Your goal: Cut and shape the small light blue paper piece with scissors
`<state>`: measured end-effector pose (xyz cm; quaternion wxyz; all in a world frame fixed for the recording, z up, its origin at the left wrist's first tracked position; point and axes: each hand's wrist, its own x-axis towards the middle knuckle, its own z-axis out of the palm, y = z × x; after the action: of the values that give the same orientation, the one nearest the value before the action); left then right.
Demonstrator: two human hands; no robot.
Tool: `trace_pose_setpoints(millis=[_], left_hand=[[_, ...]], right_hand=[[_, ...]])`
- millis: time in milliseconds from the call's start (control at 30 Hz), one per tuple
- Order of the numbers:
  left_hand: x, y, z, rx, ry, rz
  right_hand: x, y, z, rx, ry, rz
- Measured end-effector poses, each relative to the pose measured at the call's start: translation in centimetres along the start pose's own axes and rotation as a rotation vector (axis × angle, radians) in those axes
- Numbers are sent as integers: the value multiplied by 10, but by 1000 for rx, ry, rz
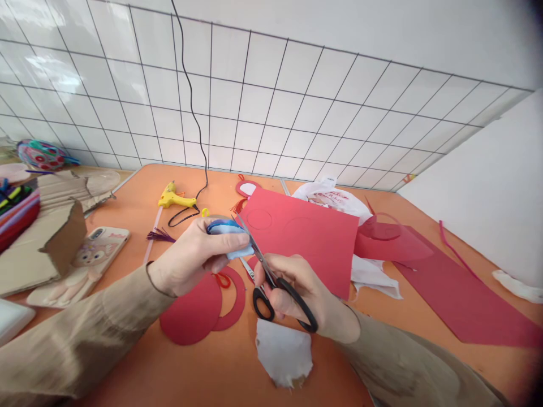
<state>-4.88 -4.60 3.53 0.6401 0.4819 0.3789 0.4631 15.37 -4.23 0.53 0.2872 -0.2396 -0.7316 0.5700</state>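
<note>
Pinched in my left hand (193,251) is a small light-blue piece (232,233), fabric or paper, with a darker blue edge. My right hand (303,288) grips black-handled scissors (261,257), their blades close along the right side of that piece. Whether the blades touch it, I cannot tell. Under my right hand, a black finger loop (263,305) and a metal blade seem to belong to another pair of scissors on the table. A red disc (190,314) and a red ring (238,308) overlap below my left hand. A ragged white scrap (283,351) lies nearer to me.
A yellow glue gun (176,196) with a black cord stands at the back left. Red sheets (305,237) and a white plastic bag (333,198) occupy the right side. To the left are a phone (95,254), cardboard (46,243) and a purple tassel (161,235).
</note>
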Motion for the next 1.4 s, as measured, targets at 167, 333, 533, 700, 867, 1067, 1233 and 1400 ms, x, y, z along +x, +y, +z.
trace_pose_setpoints(millis=[167, 333, 533, 700, 867, 1067, 1233, 1400], left_hand=[[1, 4, -6, 41, 2, -69], [3, 5, -11, 75, 8, -91], [3, 8, -12, 97, -22, -97], [3, 9, -9, 93, -5, -91], [3, 10, -9, 107, -2, -93], [3, 11, -10, 128, -8, -81], [2, 13, -13, 173, -36, -85], [2, 14, -15, 183, -24, -92]], right_hand=[[0, 0, 0, 36, -3, 16], [0, -1, -1, 29, -20, 23], [-1, -1, -2, 32, -38, 53], [0, -1, -1, 42, -36, 62], [0, 0, -2, 65, -49, 47], [-1, 1, -3, 50, -45, 55], [0, -1, -4, 11, -59, 39], [0, -2, -7, -20, -97, -1]])
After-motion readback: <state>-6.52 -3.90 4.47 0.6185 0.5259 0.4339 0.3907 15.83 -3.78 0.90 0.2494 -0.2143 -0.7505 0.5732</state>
